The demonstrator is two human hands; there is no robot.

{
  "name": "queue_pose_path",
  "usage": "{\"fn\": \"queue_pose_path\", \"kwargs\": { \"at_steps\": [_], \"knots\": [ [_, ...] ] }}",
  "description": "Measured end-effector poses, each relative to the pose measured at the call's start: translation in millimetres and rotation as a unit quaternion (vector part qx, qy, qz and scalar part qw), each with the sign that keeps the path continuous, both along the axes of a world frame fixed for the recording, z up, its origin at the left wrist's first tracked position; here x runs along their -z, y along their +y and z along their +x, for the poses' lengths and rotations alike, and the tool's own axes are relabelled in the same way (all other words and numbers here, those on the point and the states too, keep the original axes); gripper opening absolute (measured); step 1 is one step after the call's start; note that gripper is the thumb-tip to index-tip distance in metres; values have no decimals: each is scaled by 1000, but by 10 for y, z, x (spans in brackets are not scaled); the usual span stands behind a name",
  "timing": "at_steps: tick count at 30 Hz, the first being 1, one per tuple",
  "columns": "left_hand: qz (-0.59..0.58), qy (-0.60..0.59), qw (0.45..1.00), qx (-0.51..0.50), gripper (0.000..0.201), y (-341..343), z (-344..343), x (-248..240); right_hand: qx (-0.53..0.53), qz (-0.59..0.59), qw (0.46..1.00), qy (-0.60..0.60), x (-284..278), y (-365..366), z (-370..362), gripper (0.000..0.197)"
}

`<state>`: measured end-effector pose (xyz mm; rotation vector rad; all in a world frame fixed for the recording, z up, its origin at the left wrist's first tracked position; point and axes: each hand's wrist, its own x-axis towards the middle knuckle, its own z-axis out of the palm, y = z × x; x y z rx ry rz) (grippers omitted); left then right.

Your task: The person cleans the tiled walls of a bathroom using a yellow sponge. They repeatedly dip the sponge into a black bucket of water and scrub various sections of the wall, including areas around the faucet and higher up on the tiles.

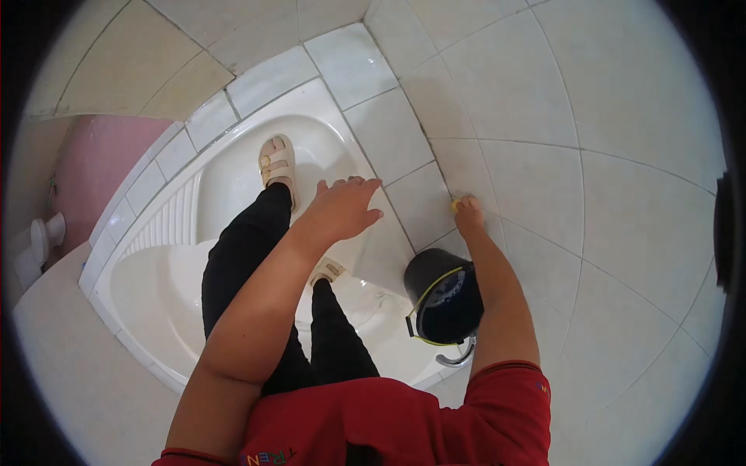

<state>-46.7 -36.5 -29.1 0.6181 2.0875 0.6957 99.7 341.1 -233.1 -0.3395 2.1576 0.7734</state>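
Note:
My left hand [348, 206] hangs over the white tub [318, 147] with its fingers spread and nothing in it. It wears a ring. Against the tiled wall, just above the tiled ledge [420, 203], my right hand [469, 215] is closed on a yellow sponge [456, 206], of which only a small edge shows. Close below that hand, a black bucket [426, 270] with a yellow-edged rim and a handle holds dark liquid with some foam. My right forearm passes over its right side.
I stand in the tub in beige sandals [277, 161]. A chrome faucet [457, 356] sits beside the bucket. Light tiled walls [528, 101] rise at the right and back. White fixtures [40, 239] stand beyond the tub's left edge, near a pink surface [109, 159].

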Motion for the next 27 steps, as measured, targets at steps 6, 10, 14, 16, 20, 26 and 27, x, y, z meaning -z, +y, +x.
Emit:
{"fn": "queue_pose_path", "kwargs": {
  "at_steps": [6, 10, 14, 16, 20, 26, 27],
  "knots": [
    [-9, -22, 999, 35, 57, 159, 17, -37, 41, -126, 937, 323, -1643, -482, -582, 37],
    [8, -14, 999, 45, 57, 270, 82, -16, -21, -145, 924, 353, -1740, -157, -19, 29],
    [28, -9, 999, 42, 57, 309, 127, 77, 128, -107, 956, 243, -1746, 95, 908, 27],
    [21, -12, 999, 39, 58, 292, 163, 105, 284, -36, 934, 215, -2204, -164, 1024, 30],
    [7, 12, 998, 61, 58, 289, 205, 143, 505, 4, 858, 95, -2311, -397, 1499, 37],
    [-10, -12, 996, 89, 59, 320, 330, 264, 736, -253, 592, 208, -70, -288, 2761, 69],
    [-19, -29, 995, 92, 59, 304, 373, 302, 773, -264, 531, 227, 191, -413, 2771, 69]
  ]
}}
